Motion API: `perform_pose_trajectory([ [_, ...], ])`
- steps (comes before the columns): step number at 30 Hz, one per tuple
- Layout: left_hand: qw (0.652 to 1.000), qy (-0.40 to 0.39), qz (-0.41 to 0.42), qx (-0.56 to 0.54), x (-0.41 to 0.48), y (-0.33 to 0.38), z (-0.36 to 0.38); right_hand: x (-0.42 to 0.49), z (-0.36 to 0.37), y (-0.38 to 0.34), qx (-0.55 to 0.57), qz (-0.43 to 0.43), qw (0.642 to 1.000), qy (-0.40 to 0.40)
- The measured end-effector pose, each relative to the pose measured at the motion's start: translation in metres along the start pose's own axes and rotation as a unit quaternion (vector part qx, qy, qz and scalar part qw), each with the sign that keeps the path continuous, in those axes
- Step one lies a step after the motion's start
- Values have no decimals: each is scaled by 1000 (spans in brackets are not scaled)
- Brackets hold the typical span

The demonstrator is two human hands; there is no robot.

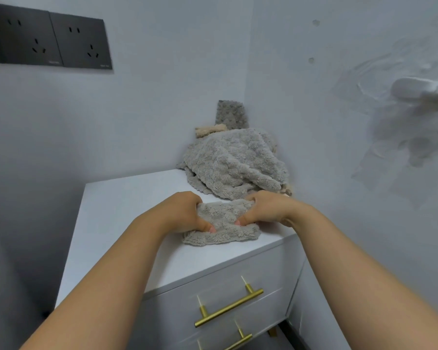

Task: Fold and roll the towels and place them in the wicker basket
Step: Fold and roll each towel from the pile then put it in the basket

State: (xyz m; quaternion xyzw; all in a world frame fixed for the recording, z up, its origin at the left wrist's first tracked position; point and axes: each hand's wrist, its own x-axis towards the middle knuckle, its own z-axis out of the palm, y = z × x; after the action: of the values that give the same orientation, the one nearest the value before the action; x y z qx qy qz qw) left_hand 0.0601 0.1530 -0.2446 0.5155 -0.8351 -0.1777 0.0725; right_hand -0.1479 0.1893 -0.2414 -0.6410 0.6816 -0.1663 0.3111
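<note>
Plenty of bare white bench (116,223) to work on, so I'd keep the roll flat on it instead of lifting it. The small grey towel (223,231) sits near the bench's front right corner. It looks part rolled, with a loose flap lying toward the front edge. The left hand (185,213) and right hand (266,209) each grip one end, fingers (194,199) curled over the far side and thumbs tucked in at the front. My take: turn both ends evenly so it doesn't go cone-shaped, keep it snug, and watch that flap, it's close to the edge.

Around it: a big heap of grey towels (235,160) sits just behind, its scalloped hem right by the right hand, so it could get dragged into the roll. Two dark sockets (48,39) are up on the left wall, out of the way. A grey dotted piece (232,114) stands in the corner with a beige cloth (210,130) beside it. Brass drawer handles (229,308) are below. I can't make out the wicker basket for sure; it may be buried under that heap.
</note>
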Motion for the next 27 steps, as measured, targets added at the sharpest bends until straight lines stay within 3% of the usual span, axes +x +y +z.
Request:
perform_pose_trajectory([
  [3,999,33,12,-22,-3,11,6,-9,2,6,145,-6,989,32],
  [6,997,54,37,-42,-9,28,14,-25,-2,10,193,-11,978,83],
  [10,994,73,56,-64,-18,58,24,-54,-8,14,148,-17,967,204],
  [14,984,74,54,-155,-24,95,43,-90,-28,25,69,-28,949,306],
  [20,959,6,67,-275,-47,173,76,-170,-53,49,-5,-31,909,416],
  [22,944,-15,71,-322,-60,203,90,-194,-57,59,-52,-34,891,449],
  [27,864,-116,65,-486,-96,265,131,-249,-63,94,-168,-39,843,510],
])
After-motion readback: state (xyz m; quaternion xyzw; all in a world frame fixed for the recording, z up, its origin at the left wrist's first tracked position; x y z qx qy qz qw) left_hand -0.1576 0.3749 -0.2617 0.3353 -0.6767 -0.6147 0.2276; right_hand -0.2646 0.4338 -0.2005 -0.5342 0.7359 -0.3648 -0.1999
